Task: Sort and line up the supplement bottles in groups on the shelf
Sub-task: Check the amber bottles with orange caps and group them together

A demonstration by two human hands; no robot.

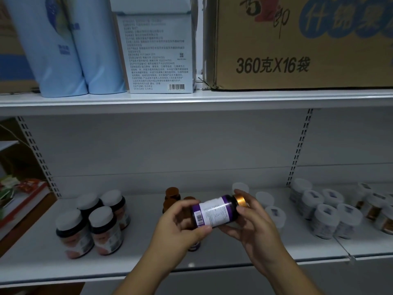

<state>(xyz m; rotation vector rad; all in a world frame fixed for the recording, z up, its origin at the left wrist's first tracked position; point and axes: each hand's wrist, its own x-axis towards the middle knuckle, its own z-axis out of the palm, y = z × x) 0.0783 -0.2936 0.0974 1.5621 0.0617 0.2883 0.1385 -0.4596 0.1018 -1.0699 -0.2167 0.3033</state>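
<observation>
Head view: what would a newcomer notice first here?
First, the purple-label bottle held sideways at centre, the left hand at its base and the right hand at its gold cap. Then four white-capped dark bottles on the lower shelf at left, and a big cardboard box at upper right.

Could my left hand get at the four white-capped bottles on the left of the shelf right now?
Probably not yet: the left hand grips the purple-label bottle. Otherwise the way to the four white-capped bottles looks free.
</observation>
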